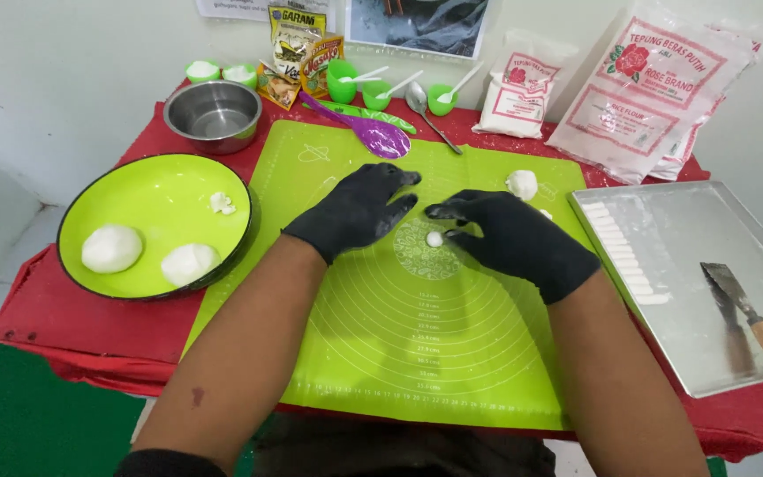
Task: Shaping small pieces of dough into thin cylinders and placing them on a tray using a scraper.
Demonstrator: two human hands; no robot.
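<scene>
Both my hands wear black gloves and rest over a green silicone baking mat [399,353]. My left hand [359,210] lies palm down on the mat with its fingers spread, holding nothing. My right hand [509,237] lies beside it, its thumb and fingertips touching a small white ball of dough [434,238] that sits on the mat. A larger lump of white dough [522,184] lies on the mat just beyond my right hand.
A green round tray [156,190] at left carries two big dough balls [112,248] and a small scrap. At right, a metal baking tray [708,265] has a row of dough pieces and a scraper [752,318]. A steel bowl [213,115], purple spoon, cups and flour bags [646,88] line the back.
</scene>
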